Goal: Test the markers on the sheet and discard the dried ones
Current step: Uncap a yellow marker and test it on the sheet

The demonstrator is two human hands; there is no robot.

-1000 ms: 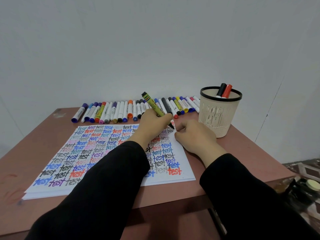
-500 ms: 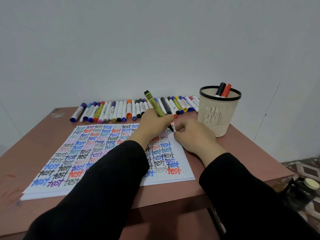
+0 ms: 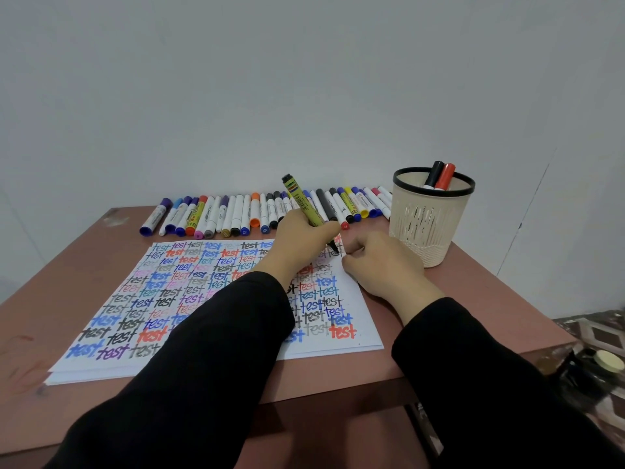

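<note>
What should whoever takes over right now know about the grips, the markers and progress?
Left grip holds a green marker, tip on the sheet near its top right corner.
Right grip rests curled on the sheet's right edge; what it holds is hidden.
Done: sheet nearly filled with test words; two markers stand in the cup.
Left: judge this marker; which of the row by the wall are tested is unclear.

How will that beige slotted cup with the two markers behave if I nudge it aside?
Probably light: the beige slotted cup looks like thin plastic and holds only a black marker and a red marker. It narrows toward its base, so a push near the rim may tip it; pushed low, it should slide on the smooth table.
</note>
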